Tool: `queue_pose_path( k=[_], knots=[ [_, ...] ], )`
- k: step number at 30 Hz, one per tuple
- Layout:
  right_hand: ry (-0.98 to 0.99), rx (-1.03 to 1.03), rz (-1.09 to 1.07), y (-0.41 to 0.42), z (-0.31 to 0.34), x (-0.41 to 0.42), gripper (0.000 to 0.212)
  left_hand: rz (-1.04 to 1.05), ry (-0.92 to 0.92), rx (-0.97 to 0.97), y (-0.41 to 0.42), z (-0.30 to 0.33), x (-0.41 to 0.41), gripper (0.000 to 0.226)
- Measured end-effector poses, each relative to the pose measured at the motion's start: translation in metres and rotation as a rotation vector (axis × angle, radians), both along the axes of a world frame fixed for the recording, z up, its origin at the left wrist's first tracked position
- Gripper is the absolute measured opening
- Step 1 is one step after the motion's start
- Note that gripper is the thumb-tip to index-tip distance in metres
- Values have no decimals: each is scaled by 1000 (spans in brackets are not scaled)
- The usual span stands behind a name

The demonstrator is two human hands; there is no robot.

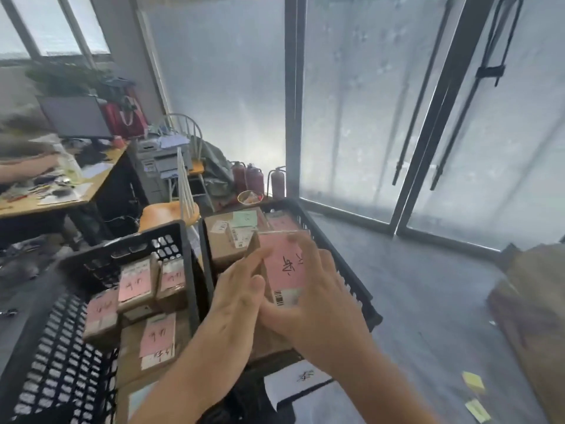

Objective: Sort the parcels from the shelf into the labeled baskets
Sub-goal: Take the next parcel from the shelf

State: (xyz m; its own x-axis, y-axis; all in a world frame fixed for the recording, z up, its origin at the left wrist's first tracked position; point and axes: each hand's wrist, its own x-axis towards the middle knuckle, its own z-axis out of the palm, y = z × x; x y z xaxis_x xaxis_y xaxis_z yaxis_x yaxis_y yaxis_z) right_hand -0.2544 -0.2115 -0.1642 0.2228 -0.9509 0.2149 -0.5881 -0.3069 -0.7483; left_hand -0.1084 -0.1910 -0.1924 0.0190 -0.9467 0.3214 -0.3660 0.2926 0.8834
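Note:
A brown cardboard parcel [282, 264] with a pink handwritten label is held between both my hands over the right black basket [351, 280]. My left hand [241, 289] presses its left side. My right hand [318, 298] wraps its right side and lower corner. Behind it in the same basket lie parcels [235, 237] with green and pink labels. The left black basket [55, 347] holds several brown parcels [137, 283] with pink labels. A white paper tag [299, 381] with handwriting hangs on the right basket's near end.
A wooden desk [61, 197] with a monitor and another person's arm stands at the left. An orange stool, a printer and red fire extinguishers [253, 179] are behind the baskets. Glass doors [428, 117] fill the right. A brown bag [535, 301] and yellow notes lie on the grey floor.

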Motion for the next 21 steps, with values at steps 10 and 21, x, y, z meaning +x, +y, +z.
queue_pose_path(
  k=[10,21],
  knots=[
    [306,78,-238,-98,-84,-72,72,151,-464,123,-129,-80,-3,48],
    [549,306,-124,-126,-152,-64,77,85,-905,97,-206,-181,6,42]
  ],
)
